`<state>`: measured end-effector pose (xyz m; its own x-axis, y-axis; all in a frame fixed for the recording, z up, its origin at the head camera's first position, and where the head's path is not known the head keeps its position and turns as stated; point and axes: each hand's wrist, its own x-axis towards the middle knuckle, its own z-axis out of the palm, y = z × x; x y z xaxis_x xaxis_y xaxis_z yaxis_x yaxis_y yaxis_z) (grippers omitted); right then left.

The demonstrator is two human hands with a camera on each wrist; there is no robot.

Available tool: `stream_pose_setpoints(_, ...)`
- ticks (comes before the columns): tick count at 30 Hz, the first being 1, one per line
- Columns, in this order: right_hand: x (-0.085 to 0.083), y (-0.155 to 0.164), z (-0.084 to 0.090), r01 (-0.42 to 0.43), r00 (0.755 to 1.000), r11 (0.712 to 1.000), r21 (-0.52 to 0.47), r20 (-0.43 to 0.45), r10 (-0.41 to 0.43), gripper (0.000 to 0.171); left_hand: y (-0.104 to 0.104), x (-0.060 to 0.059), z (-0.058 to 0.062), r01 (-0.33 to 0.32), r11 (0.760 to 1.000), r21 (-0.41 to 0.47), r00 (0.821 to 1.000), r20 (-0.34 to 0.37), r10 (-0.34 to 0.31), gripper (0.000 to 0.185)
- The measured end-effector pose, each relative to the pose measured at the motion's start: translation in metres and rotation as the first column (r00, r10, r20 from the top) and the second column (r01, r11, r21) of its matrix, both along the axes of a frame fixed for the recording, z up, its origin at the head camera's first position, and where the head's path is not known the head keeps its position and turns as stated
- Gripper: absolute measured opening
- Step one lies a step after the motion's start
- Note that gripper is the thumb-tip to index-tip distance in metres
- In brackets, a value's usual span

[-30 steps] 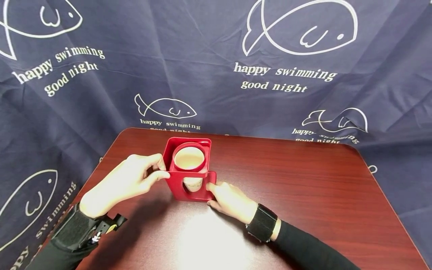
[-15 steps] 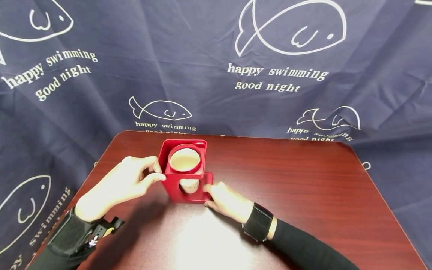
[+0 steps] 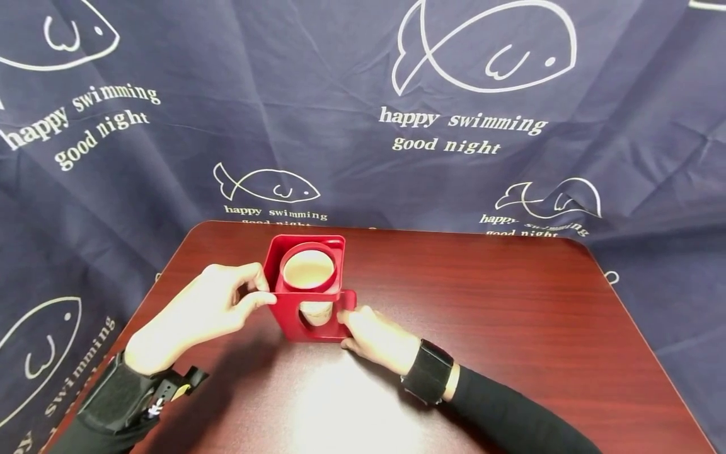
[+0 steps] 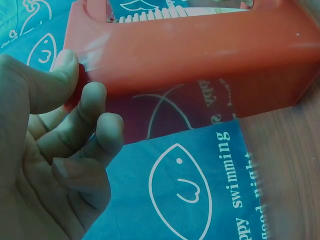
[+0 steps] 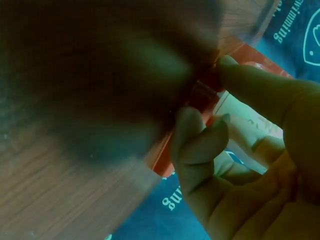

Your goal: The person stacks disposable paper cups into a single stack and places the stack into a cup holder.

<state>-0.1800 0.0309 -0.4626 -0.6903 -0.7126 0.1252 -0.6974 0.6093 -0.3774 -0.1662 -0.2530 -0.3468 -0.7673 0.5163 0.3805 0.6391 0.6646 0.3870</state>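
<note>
Both hands gripped the red holder at once. The left hand pinched its near-left top corner between thumb and curled fingers, and the left wrist view showed the thumb pressed flat against the red wall with the other fingers folded beneath the edge. The right hand held the near-right lower corner, fingers curled against the front panel; the right wrist view was mostly dark blur, so how tightly it closed could not be read beyond fingertips meeting a red edge.

The holder stood upright on the wooden table, left of centre, with a paper cup seated in its round top opening. From the holder, the left hand lay at about nine o'clock and the right hand at about five o'clock, both touching it, neither nearer than the other. The holder's long axis ran vertical, and the cup's mouth faced straight up. A blue fish-print cloth hung behind at twelve o'clock.
</note>
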Motion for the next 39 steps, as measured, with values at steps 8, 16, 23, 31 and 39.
stream_pose_setpoints(8, 0.001, -0.003, 0.004, 0.014, 1.000, 1.000, 0.024, -0.005, -0.013, 0.026, 0.000, 0.000, 0.000, -0.009, 1.000, -0.012, 1.000, -0.019, 0.009, 0.033)
stream_pose_setpoints(16, 0.000, -0.005, 0.005, 0.036, 0.999, 0.999, 0.012, 0.034, -0.037, 0.022, 0.001, 0.002, 0.001, -0.040, 0.999, -0.034, 0.999, -0.024, 0.039, 0.033)
stream_pose_setpoints(23, -0.005, -0.003, 0.003, -0.002, 0.995, 0.997, -0.080, 0.098, 0.010, 0.019, 0.001, 0.002, 0.000, -0.048, 0.998, -0.041, 0.998, -0.029, 0.047, 0.033)
stream_pose_setpoints(31, -0.008, -0.003, 0.006, -0.001, 0.988, 0.997, -0.072, 0.157, 0.012, 0.019, 0.001, 0.002, -0.001, -0.047, 0.998, -0.034, 0.999, -0.019, 0.046, 0.033)
stream_pose_setpoints(39, -0.014, 0.000, 0.008, 0.014, 0.985, 0.999, -0.045, 0.171, -0.006, 0.016, 0.004, -0.003, -0.002, -0.056, 0.998, -0.039, 0.998, -0.042, 0.054, 0.031)
